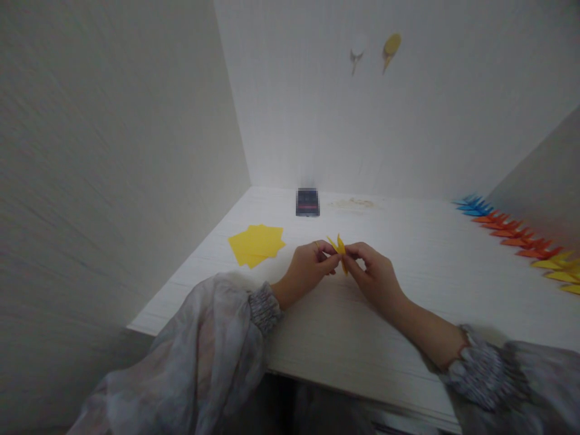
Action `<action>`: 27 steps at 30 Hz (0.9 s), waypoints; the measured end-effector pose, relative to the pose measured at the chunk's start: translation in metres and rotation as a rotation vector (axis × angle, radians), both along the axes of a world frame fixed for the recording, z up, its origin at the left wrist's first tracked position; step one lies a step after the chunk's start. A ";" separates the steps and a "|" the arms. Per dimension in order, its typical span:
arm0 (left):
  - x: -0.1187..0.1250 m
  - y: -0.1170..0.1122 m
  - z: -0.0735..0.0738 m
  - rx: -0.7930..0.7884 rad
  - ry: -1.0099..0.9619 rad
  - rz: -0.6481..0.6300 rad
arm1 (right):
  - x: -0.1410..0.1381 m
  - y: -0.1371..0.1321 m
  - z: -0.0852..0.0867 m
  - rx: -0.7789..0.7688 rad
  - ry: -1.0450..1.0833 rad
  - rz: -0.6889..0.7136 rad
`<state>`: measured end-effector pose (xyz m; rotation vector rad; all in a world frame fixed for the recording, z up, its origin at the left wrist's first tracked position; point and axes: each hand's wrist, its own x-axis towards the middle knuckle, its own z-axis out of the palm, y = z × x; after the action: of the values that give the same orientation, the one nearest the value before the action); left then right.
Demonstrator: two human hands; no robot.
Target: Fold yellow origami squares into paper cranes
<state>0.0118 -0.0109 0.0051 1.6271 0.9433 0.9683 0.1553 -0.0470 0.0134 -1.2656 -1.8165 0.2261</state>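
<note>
Between my two hands, just above the white table, is a small folded yellow origami paper crane [341, 246], with narrow points sticking up. My left hand [312, 263] pinches its left side between thumb and fingers. On the other side, my right hand [372, 270] closes thumb and forefinger on the same paper. The fingertips hide part of the folds. To the left of my left hand lies a loose, fanned pile of yellow paper squares [256, 244].
A dark, blurred flat object [307, 202] rests near the back wall. Along the right side runs a row of folded cranes: blue [475, 205], orange-red [519, 234] and yellow [562, 267]. Two hooks, one yellow [392, 45], are on the wall. The table's front edge [344, 386] is close to me.
</note>
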 end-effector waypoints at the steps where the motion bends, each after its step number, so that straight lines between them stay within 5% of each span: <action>1: 0.000 -0.001 0.001 -0.001 -0.009 0.008 | 0.000 0.000 0.000 -0.005 0.017 0.004; 15: 0.002 0.000 0.000 -0.047 -0.117 0.000 | 0.001 0.000 -0.006 -0.117 0.248 -0.035; 27: 0.000 0.002 0.003 0.026 -0.159 -0.056 | 0.001 0.001 -0.011 -0.264 0.583 0.106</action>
<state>0.0119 -0.0087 0.0076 1.5652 0.7763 1.0583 0.1560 -0.0457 0.0020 -1.1240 -1.3734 0.8268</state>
